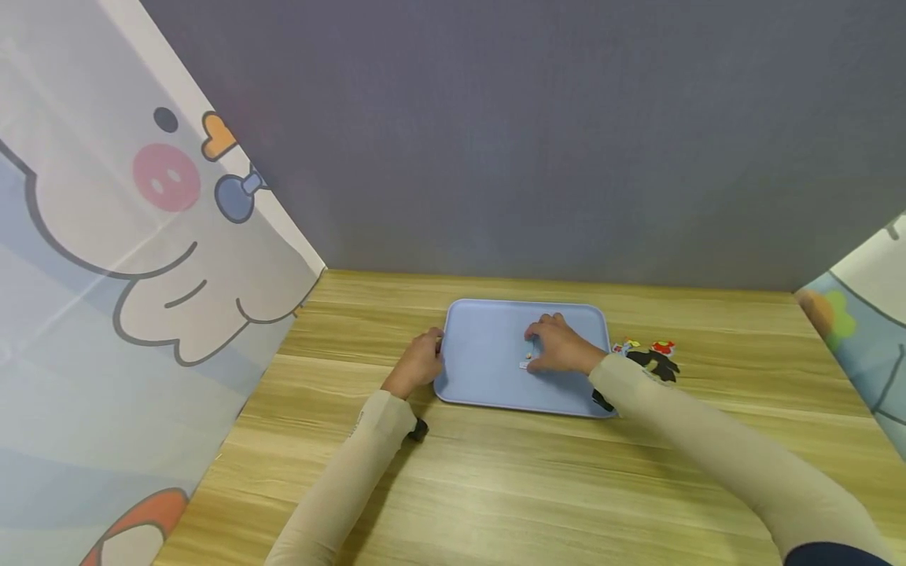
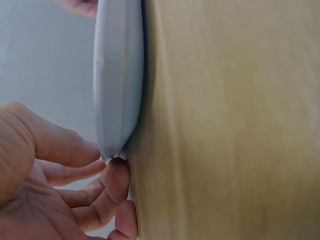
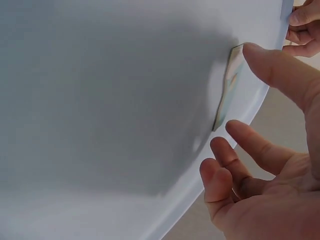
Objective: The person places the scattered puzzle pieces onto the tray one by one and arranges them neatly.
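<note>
A shallow light-blue tray (image 1: 488, 338) lies on the wooden table. At its left edge my left hand (image 1: 422, 360) pinches the rim between thumb and fingers, as the left wrist view shows close up. Inside the tray, right of its middle, is a small thin flat piece (image 3: 230, 80) with pale, coloured printing. My right hand (image 1: 559, 346) reaches over the tray from the right, fingers spread around this piece. Its thumb (image 3: 265, 62) is at one end of the piece, while the index fingertip (image 3: 235, 129) stands slightly off the other end.
Several cut-out pieces, among them a black one (image 1: 654, 363) and a red one (image 1: 663, 347), lie on the table just right of the tray, beside the right forearm. A grey panel (image 1: 524, 141) rises behind the table. A cartoon-printed sheet (image 1: 106, 236) borders the left side.
</note>
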`<state>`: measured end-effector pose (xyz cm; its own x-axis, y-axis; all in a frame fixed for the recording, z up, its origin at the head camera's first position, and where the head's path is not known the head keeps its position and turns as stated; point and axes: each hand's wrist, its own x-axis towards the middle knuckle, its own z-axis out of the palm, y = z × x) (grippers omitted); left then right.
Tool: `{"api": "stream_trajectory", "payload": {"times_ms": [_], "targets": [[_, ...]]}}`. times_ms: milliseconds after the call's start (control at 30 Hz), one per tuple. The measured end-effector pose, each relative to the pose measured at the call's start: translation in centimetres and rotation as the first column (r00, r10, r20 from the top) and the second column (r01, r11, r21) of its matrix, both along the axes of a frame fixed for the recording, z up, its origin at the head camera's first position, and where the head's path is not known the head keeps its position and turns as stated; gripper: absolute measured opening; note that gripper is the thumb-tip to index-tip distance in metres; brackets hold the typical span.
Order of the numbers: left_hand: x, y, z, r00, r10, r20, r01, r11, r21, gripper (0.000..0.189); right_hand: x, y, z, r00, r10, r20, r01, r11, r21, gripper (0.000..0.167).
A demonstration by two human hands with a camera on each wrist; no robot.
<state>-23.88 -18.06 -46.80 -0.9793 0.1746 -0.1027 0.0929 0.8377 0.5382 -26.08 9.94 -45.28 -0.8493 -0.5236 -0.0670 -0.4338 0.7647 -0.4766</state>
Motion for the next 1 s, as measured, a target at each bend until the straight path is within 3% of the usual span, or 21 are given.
{"api": "stream_trajectory", "payload": {"times_ms": [467,667,1000], "targets": [[0.0,-0.1,-0.1,1.0,0.004,0.025,-0.004,1.0,0.009,0.041,-0.1,0.0,-0.7,0.998,0.018,-0.059,-0.019,0.999,-0.026,0.045],[0.0,-0.2,-0.2,1.0,-0.005,0.001,0.005,1.0,0.003,0.04,-0.4,-0.8,-0.8,0.998,0.007,-0.067,-0.008,1.0,-0.009,0.044],[0.0,-0.2,-0.1,1.0,-0.014,-0.016,0.014,1.0,0.008,0.039,0.3,-0.9,-0.3,0.996,-0.075,-0.051,0.076,0.997,0.029,0.058]]}}
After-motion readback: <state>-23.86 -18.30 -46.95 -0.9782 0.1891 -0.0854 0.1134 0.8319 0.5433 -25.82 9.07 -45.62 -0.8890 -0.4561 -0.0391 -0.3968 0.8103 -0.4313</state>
